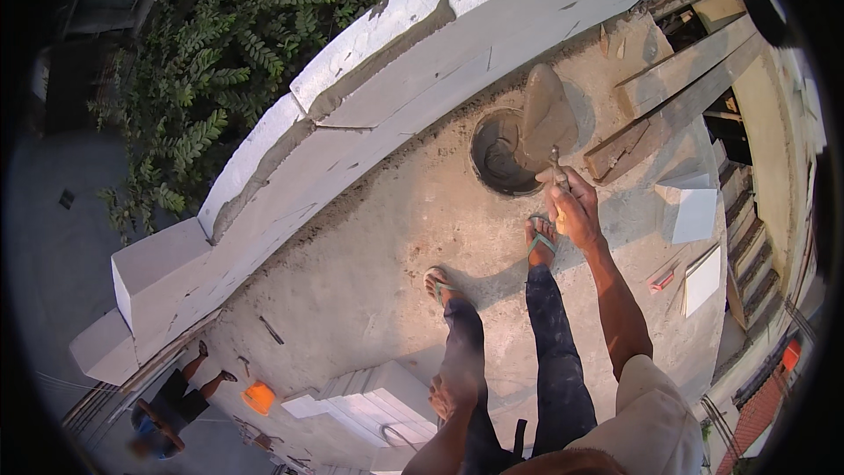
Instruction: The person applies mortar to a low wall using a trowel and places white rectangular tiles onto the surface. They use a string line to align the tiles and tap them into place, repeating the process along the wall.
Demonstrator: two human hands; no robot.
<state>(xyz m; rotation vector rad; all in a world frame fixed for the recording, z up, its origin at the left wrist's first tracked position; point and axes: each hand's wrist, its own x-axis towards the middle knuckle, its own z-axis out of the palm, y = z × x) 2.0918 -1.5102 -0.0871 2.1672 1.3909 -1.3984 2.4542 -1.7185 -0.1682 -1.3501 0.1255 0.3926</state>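
White block wall (pixel 396 119) curving across upper frame. Dark round mortar bucket (pixel 504 187) sitting above centre. Grey-bladed metal trowel (pixel 549 114) overlapping bucket's right rim, right hand (pixel 576 211) gripping its handle. Left hand (pixel 451 396) showing lower centre; open or closed, cannot tell.

I am watching through the left one of two fisheye cameras worn on the person's head. It is facing steeply down, with the pale sleeve (pixel 655 413) and dark trouser legs (pixel 556 356) entering from the lower edge, the sleeve sitting nearer the lens than the feet in flip-flops (pixel 542 244). The round bucket (pixel 476 157) is falling above and right of centre. My view is reaching out past the white block wall (pixel 404 110) to leafy branches (pixel 264 31), darkening around its rim.
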